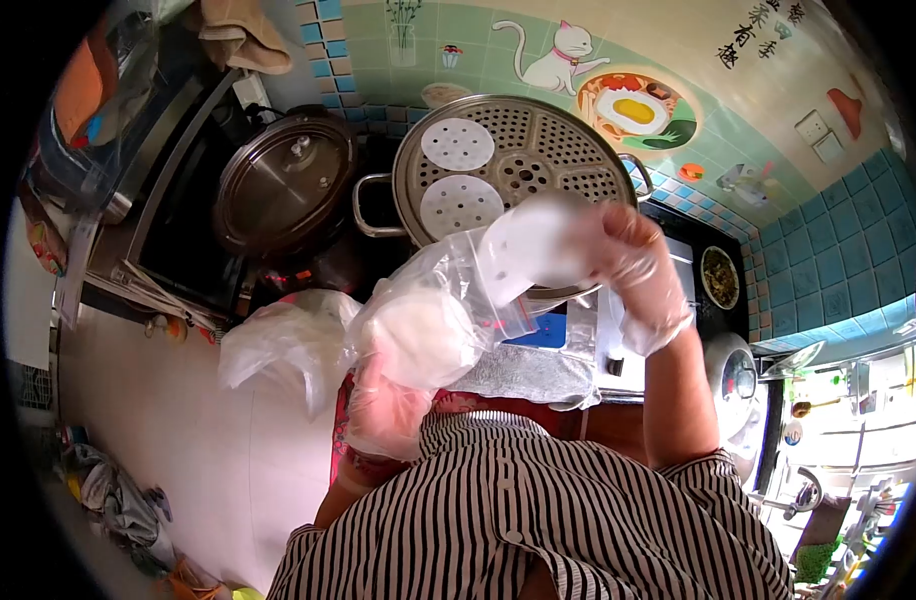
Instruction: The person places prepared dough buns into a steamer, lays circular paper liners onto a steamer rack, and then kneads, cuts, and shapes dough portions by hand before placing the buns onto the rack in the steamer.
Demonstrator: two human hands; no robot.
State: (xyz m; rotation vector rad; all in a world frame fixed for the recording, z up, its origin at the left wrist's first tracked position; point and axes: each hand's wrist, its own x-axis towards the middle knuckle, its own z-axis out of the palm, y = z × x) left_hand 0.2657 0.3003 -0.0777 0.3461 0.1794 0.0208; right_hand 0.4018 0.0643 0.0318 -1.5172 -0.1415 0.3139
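Both of my hands wear clear plastic gloves. My left hand point(386, 400) grips a clear zip bag point(438, 262) with a stack of round white papers point(423, 335) inside. Above the bag's mouth, my right hand point(638, 270) has its fingers closed on a white perforated paper point(538, 240), which is blurred at its right side. Behind my hands is a round metal steamer tray point(568, 125) with holes and side handles. Two round perforated papers, one at the back point(458, 145) and one nearer point(461, 207), lie on its left part.
A lidded brown pot point(288, 180) stands left of the steamer. A plastic bag point(283, 345) hangs by my left arm. At the right are a dish of chopped food point(720, 277) and a glass lid point(735, 375). A grey towel point(538, 375) lies at the front edge.
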